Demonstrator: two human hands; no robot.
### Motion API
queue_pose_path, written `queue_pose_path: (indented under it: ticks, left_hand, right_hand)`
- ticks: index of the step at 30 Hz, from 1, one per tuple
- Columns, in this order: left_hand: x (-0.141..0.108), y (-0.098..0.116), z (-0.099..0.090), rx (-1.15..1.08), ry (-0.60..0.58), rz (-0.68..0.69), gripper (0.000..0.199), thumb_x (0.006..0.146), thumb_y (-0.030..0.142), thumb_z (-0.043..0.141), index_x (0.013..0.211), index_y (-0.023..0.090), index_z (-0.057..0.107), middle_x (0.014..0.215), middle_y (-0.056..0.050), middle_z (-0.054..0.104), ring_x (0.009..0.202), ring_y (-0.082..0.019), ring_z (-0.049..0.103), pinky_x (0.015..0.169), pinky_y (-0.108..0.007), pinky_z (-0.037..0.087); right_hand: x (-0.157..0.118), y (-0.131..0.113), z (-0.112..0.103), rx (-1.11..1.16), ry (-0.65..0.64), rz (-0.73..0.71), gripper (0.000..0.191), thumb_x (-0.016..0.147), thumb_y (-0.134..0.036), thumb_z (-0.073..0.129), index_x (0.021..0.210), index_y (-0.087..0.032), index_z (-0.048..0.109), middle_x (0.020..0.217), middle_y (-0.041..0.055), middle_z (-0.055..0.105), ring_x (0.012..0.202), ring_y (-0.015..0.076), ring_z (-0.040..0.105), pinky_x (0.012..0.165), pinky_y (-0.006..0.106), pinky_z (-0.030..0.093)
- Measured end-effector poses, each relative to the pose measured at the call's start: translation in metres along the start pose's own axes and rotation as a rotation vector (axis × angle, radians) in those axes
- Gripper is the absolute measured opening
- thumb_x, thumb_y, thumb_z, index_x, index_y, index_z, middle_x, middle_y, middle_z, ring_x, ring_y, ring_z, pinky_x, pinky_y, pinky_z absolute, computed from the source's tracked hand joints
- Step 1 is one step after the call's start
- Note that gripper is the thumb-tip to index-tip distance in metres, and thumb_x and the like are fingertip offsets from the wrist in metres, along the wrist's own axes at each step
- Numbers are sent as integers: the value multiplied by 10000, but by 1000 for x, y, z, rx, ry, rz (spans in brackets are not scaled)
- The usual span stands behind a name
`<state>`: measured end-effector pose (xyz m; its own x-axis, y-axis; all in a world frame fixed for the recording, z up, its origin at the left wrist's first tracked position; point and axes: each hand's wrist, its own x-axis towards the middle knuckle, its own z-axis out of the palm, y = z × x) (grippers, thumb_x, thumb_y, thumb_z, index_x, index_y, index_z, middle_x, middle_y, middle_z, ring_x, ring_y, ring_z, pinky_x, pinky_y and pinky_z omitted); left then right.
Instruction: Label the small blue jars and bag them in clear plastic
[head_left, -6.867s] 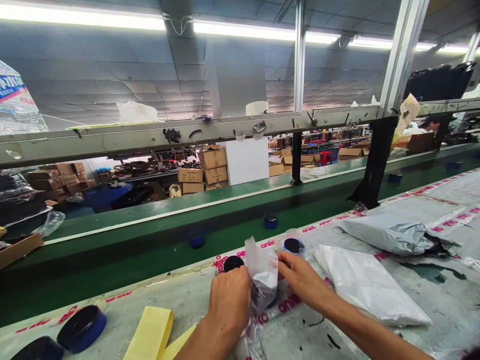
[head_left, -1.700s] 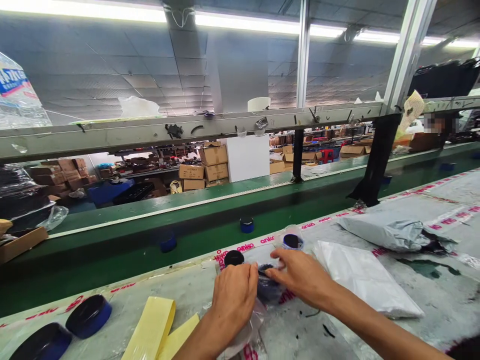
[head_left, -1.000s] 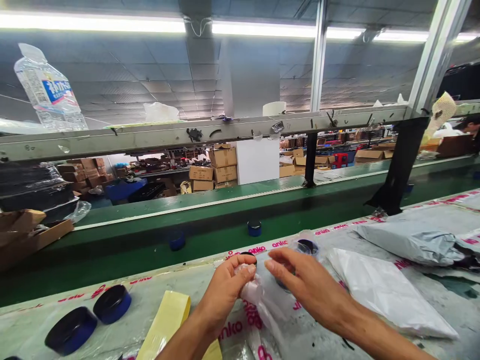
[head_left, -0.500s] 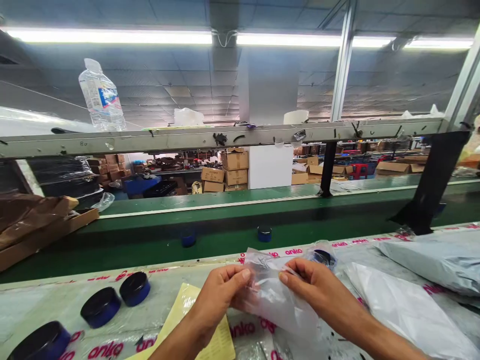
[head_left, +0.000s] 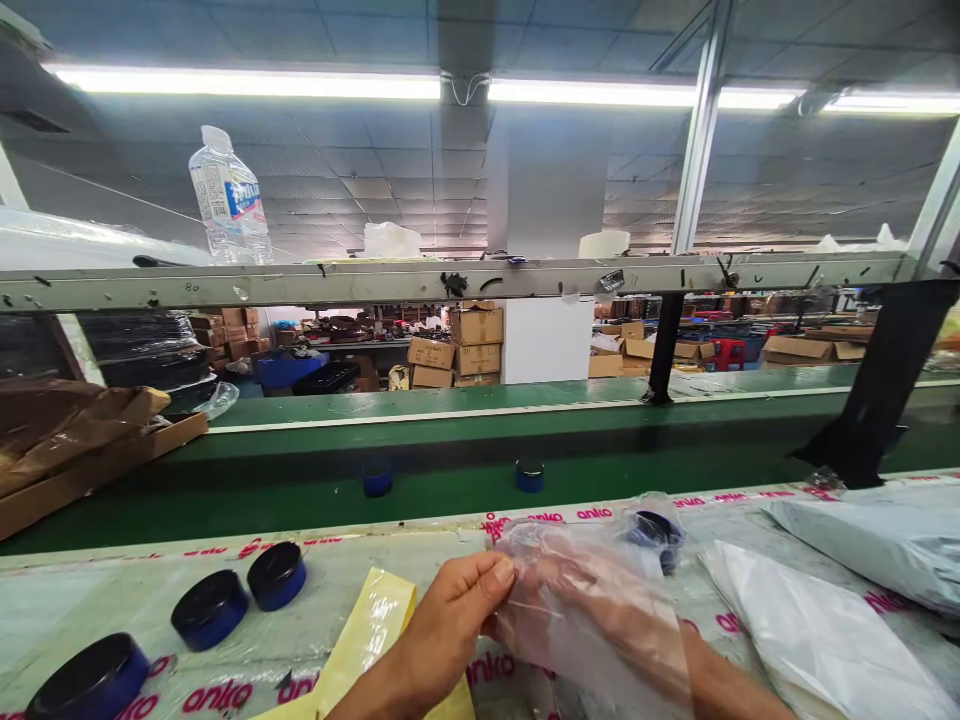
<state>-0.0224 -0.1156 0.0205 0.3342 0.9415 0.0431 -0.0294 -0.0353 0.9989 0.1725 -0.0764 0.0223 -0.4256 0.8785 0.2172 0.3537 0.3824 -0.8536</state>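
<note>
Watching from the head camera, I see the clear plastic bag (head_left: 592, 620) now raised in front of my right hand (head_left: 577, 600), which shows dimly through the film, its grip unclear. My left hand (head_left: 446, 625) pinches the bag's top edge between thumb and fingers. A black-lidded blue jar (head_left: 656, 535) sits just beyond.

"Where does this one view look from?"

"From the person's head, facing forward and slightly down, across the green conveyor (head_left: 480, 445)."

"What's nearest?"

"On the near side of the conveyor, the counter (head_left: 97, 590) runs along the bottom of the frame, with the left hand (head_left: 442, 625) very close to the lens."

"And farther off?"

"Well beyond the conveyor, stacked cardboard boxes (head_left: 474, 345) sit far from the camera, seen below a metal rail (head_left: 375, 285)."
</note>
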Motion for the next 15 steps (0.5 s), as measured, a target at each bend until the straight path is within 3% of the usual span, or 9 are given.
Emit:
queue_pose_path:
  ticks: [4, 6, 9, 12, 15]
  left_hand:
    - [-5, 0, 5, 327, 70, 20, 530, 937, 627, 445, 791, 164, 657, 794, -27, 621, 785, -180, 528, 683, -251, 397]
    - [-8, 3, 8, 445, 105, 29, 525, 974, 588, 372, 815, 183, 665, 835, -23, 651, 826, -194, 549, 692, -251, 400]
    - [-10, 3, 11, 605, 137, 48, 519, 995, 533, 308, 776, 200, 641, 779, -22, 659, 733, -188, 558, 640, -261, 374]
    - [-8, -3, 10, 794, 164, 104, 510, 991, 508, 302, 697, 201, 584, 706, -33, 637, 651, -181, 526, 595, -287, 302]
    - [-8, -10, 8, 779, 174, 137, 527, 994, 517, 298, 681, 202, 582, 713, -40, 645, 665, -186, 533, 621, -295, 308]
  right_hand:
    - [-3, -1, 16, 188, -89, -10, 462, 822, -662, 587, 964, -246, 730, 931, 65, 722, 874, 264, 662, 780, 379, 556]
    - [-5, -3, 19, 290, -101, 53, 438, 777, -607, 685, 977, -220, 728, 932, 58, 725, 879, 250, 663, 801, 359, 544]
    - [-6, -4, 21, 509, -72, 189, 360, 721, -496, 797, 889, -188, 716, 861, 31, 716, 772, 186, 645, 732, 287, 517]
    - [-7, -2, 22, 676, -35, 228, 355, 658, -442, 860, 783, -172, 667, 799, 4, 688, 654, 123, 582, 624, 231, 453]
    - [-7, 6, 25, 735, -2, 277, 402, 594, -421, 897, 704, -168, 605, 676, -21, 636, 564, 91, 505, 548, 214, 380]
